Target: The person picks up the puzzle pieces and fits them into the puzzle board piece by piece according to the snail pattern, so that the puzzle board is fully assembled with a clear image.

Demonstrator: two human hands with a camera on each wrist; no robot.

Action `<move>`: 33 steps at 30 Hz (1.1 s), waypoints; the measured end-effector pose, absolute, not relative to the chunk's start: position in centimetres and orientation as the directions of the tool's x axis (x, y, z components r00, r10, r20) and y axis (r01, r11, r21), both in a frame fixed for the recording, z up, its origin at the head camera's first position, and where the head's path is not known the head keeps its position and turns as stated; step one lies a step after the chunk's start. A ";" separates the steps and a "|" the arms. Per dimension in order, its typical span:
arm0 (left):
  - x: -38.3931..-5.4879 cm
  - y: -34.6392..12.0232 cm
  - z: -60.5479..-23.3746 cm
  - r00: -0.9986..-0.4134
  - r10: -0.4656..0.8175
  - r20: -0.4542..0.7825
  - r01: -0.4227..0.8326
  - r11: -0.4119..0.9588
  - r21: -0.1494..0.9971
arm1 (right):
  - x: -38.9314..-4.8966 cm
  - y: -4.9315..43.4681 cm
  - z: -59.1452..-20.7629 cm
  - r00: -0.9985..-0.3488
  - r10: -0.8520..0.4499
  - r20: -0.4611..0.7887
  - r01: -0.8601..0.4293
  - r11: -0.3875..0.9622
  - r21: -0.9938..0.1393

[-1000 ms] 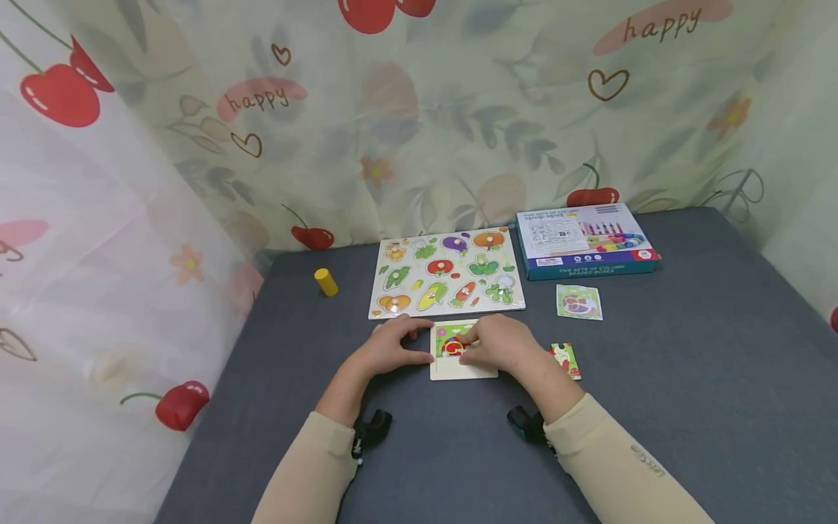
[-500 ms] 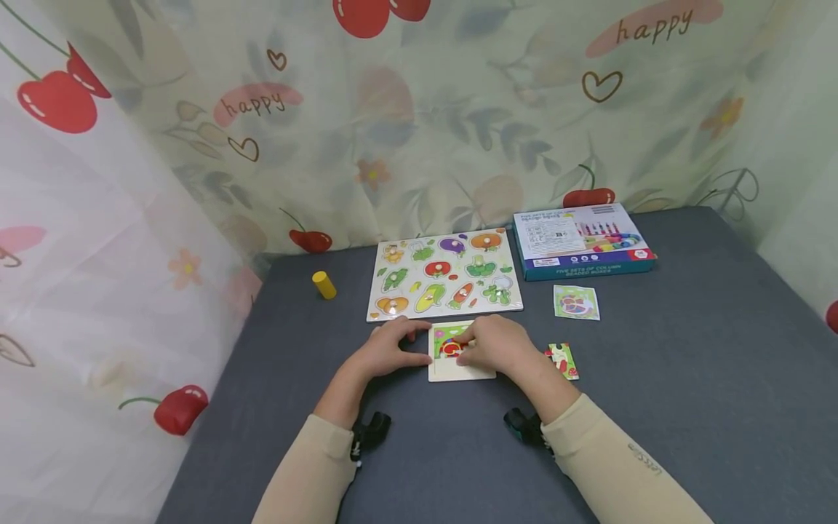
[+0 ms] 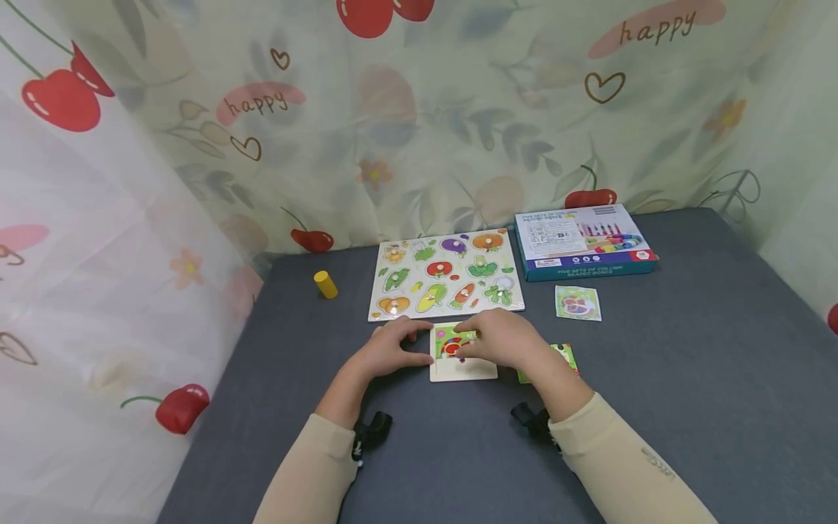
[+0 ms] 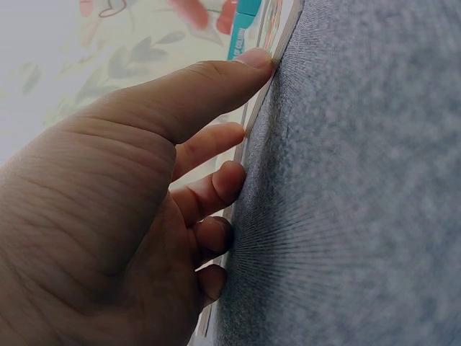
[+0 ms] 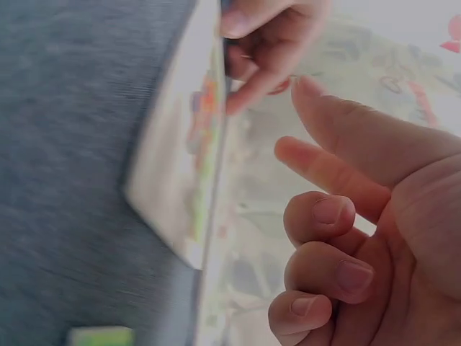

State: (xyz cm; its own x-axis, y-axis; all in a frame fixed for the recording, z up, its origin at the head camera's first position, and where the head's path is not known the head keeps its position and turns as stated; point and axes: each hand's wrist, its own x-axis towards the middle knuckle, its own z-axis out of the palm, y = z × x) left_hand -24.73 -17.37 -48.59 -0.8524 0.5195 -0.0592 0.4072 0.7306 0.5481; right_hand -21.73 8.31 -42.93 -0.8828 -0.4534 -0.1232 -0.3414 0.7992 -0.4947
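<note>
A small wooden puzzle tray [image 3: 461, 371] lies before me, its upper part filled with a green and red picture [image 3: 450, 346]. At the tray's left edge my left hand [image 3: 390, 349] rests thumb and index fingertips, apart from each other; the left wrist view has the thumb tip right at the rim. My right hand [image 3: 500, 338] hovers over the tray's right side with thumb and index finger spread and nothing between them. In the right wrist view its other fingers curl loosely. Loose puzzle pieces [image 3: 566, 354] lie beyond the right wrist, partly hidden by the forearm.
Behind the tray lies a vegetable peg puzzle board [image 3: 419, 291]. A blue and white boxed set [image 3: 583, 247] stands at back right, with a square picture card [image 3: 578, 303] in front of it. A yellow cylinder [image 3: 325, 284] is at the left.
My right hand has lifted off the picture in the tray, and its thumb and index finger have parted. Its wrist has shifted slightly right. The left hand stays at the tray's edge.
</note>
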 end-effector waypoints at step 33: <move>-24.8 -17.3 -48.7 -0.852 0.519 -0.064 0.407 0.734 0.544 | -17.5 13.0 -34.2 -0.904 -0.419 0.083 -0.386 0.718 -0.579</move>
